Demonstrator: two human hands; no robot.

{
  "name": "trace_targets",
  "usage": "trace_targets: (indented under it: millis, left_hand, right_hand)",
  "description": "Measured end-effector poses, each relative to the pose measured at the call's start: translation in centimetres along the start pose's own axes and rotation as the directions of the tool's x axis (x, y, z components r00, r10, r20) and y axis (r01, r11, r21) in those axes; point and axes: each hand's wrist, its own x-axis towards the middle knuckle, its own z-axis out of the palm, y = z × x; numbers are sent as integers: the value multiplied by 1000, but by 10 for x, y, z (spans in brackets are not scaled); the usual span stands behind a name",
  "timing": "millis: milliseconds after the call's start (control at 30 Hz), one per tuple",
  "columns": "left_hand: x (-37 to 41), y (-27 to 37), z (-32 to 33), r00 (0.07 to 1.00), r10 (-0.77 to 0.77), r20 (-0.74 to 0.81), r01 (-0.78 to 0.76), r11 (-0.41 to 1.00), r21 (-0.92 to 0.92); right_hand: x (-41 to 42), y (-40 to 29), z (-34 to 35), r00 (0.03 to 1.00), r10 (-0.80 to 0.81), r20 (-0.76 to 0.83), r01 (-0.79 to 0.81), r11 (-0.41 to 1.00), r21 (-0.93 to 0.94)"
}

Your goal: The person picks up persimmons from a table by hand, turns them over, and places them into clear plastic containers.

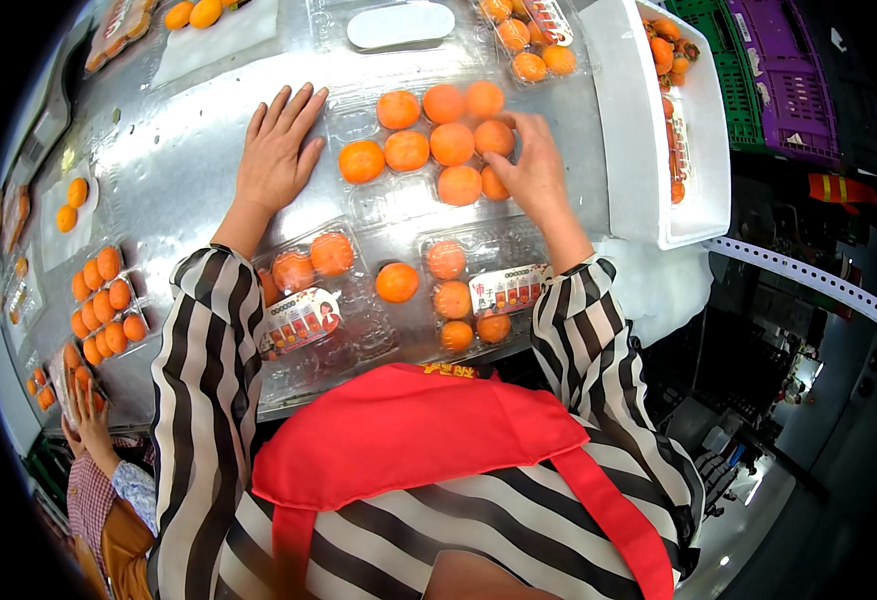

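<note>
My left hand [279, 146] rests palm down on the metal table, fingers spread, holding nothing. At the centre, several orange persimmons [407, 151] sit in rows on a clear plastic tray [386, 204]. My right hand [532, 161] has its thumb and fingers around a persimmon [494, 139] at the right end of the middle row. Nearer me lie two clear packs with printed labels, one pack [367, 330] by my left forearm and another pack [452, 300] by my right wrist. A single persimmon [397, 282] sits between them.
A white foam box [622, 135] holding fruit stands at the right, with green [723, 82] and purple crates [787, 82] beyond. More packed fruit [104, 304] lies at the left, near a co-worker's hands [89, 420] at lower left. A white oval tray [401, 25] is at the top.
</note>
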Motion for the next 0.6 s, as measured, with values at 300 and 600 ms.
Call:
trace_targets:
  millis: [300, 600]
  left_hand:
    - [0, 1, -2, 1000, -2, -3, 2, 1000, -12]
    - [0, 1, -1, 1000, -12, -16, 12, 999, -39]
  right_hand:
    - [1, 3, 1, 1000, 7, -15, -6, 996, 85]
    - [-11, 19, -24, 857, 447, 256, -308, 47, 950]
